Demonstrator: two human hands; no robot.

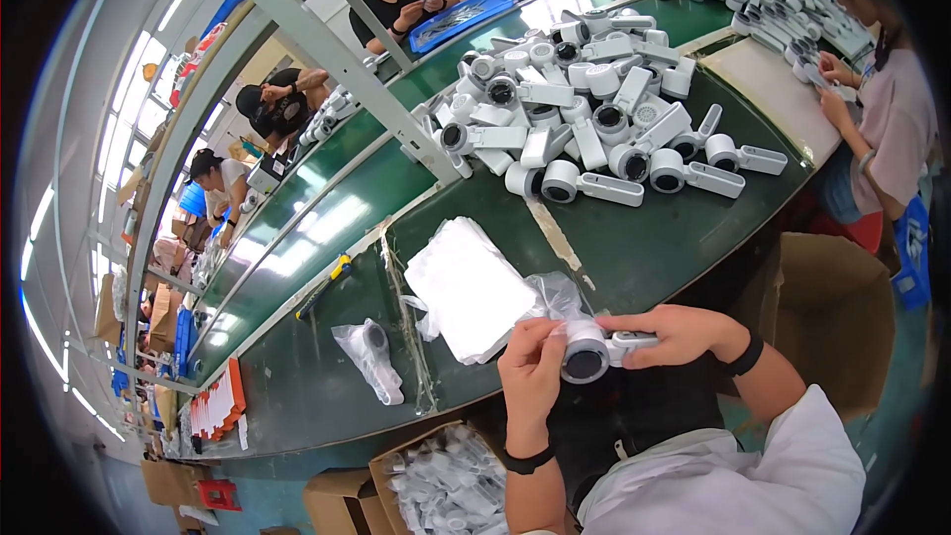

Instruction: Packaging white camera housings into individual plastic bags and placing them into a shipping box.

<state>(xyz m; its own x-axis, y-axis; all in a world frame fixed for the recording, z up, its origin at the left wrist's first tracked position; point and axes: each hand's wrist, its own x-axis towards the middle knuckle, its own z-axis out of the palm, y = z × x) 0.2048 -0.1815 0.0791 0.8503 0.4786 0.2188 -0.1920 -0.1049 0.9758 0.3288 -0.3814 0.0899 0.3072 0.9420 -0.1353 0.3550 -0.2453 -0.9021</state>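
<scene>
In front of me, near the table's edge, is a white handheld fan [584, 359] with a round head and a dark circular face. My right hand [679, 334] is closed around its short handle. Beside the head, my left hand [532, 362] has its fingers pinched on a clear plastic bag [558, 294], which spreads out behind the fan; the exact grip is partly hidden. A stack of thin white bags or sheets [466, 287] lies just beyond my left hand. Further left, another fan in a clear bag [371, 359] rests on the green table.
A large heap of white fans [584, 99] covers the table ahead. A yellow-and-black cutter [324, 287] lies at left, near orange-and-white boxes [218, 404]. Below stands a carton of bagged fans [446, 481]; an open carton [827, 317] is at right. Co-workers sit around the line.
</scene>
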